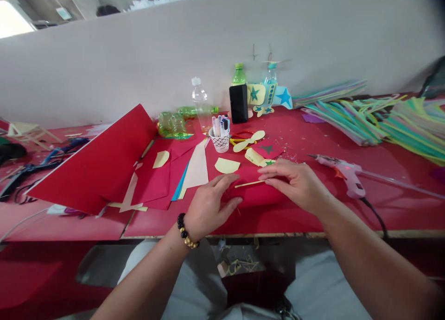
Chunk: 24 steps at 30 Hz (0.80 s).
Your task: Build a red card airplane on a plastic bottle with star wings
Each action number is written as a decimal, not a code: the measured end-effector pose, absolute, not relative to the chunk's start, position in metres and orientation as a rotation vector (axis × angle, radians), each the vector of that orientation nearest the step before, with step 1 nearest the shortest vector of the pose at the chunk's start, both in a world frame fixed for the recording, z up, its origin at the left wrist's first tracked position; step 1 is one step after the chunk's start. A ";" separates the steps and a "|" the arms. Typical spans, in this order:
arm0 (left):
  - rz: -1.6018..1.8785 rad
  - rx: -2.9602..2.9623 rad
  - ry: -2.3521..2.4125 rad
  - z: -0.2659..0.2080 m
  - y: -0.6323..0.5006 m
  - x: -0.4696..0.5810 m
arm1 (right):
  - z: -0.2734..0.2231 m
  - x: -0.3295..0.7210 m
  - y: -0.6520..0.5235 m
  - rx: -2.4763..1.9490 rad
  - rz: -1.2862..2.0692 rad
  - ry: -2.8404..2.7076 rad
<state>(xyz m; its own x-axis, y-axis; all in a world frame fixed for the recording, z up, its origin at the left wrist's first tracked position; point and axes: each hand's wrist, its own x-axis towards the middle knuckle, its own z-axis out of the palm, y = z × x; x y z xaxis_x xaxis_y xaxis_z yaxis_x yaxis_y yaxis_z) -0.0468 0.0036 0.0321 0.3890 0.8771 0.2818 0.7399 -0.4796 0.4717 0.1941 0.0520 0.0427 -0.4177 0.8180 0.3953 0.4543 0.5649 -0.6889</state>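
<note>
Both hands press a red paper piece (255, 192) flat on the desk (399, 209). The right hand (295, 183) pinches a thin wooden stick (248, 184) at its fingertips; the left hand (210, 206), fingers spread, lies just left of the stick's free end, while a glue gun (342, 172) rests just right of the right hand

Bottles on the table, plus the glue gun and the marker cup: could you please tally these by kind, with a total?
Upright bottles: 3, one clear, one green-capped, one in the star-decorated paper craft.
Bottles lying down: 2, green and clear.
Glue gun: 1.
Marker cup: 1.
Total: 7.
</note>
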 end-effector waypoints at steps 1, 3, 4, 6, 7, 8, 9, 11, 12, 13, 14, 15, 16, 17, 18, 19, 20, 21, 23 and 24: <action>0.738 2.375 1.425 0.032 0.004 -0.047 | 0.043 0.193 0.052 -1.018 0.628 -2.071; 0.749 2.363 1.429 0.032 0.004 -0.048 | 0.043 0.192 0.052 -1.015 0.607 -2.081; 0.756 2.356 1.430 0.031 0.005 -0.049 | 0.043 0.192 0.052 -1.010 0.596 -2.084; 0.768 2.340 1.427 0.030 0.005 -0.050 | 0.043 0.192 0.052 -1.000 0.584 -2.095; 0.776 2.333 1.420 0.030 0.005 -0.050 | 0.043 0.192 0.052 -0.997 0.583 -2.099; 0.783 2.327 1.406 0.029 0.005 -0.051 | 0.043 0.191 0.052 -0.995 0.583 -2.100; 0.790 2.322 1.384 0.029 0.005 -0.052 | 0.042 0.191 0.053 -0.993 0.586 -2.100; 0.800 2.318 1.332 0.029 0.006 -0.053 | 0.042 0.190 0.053 -0.992 0.594 -2.097; 0.805 2.317 1.310 0.028 0.006 -0.054 | 0.042 0.190 0.054 -0.994 0.596 -2.096; 0.808 2.318 1.294 0.028 0.007 -0.054 | 0.042 0.189 0.054 -0.997 0.597 -2.097; 0.813 2.318 1.287 0.028 0.007 -0.055 | 0.042 0.189 0.054 -1.001 0.596 -2.097; 0.818 2.317 1.288 0.028 0.007 -0.055 | 0.042 0.188 0.054 -1.005 0.594 -2.099; 0.822 2.316 1.293 0.028 0.008 -0.055 | 0.043 0.188 0.054 -1.007 0.589 -2.102; 0.827 2.314 1.298 0.027 0.008 -0.055 | 0.043 0.188 0.054 -1.008 0.583 -2.106; 0.831 2.312 1.300 0.027 0.008 -0.055 | 0.043 0.187 0.054 -1.011 0.574 -2.109; 0.833 2.309 1.301 0.026 0.008 -0.055 | 0.044 0.187 0.054 -1.015 0.565 -2.114; 0.834 2.307 1.299 0.026 0.008 -0.055 | 0.044 0.187 0.054 -1.021 0.553 -2.117; 0.834 2.306 1.295 0.025 0.008 -0.055 | 0.044 0.187 0.054 -1.027 0.541 -2.118; 0.827 2.306 1.295 0.025 0.009 -0.056 | 0.044 0.186 0.054 -1.041 0.521 -2.119; 0.822 2.307 1.301 0.025 0.009 -0.057 | 0.044 0.186 0.054 -1.046 0.516 -2.121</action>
<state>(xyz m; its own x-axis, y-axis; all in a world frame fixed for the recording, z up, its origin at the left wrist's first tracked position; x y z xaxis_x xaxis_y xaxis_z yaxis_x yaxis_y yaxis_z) -0.0569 0.0088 0.0250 0.4051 0.8610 0.3074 0.6475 -0.5076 0.5685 0.1861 0.0543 0.0441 -0.4241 0.8040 0.4169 0.5225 0.5932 -0.6125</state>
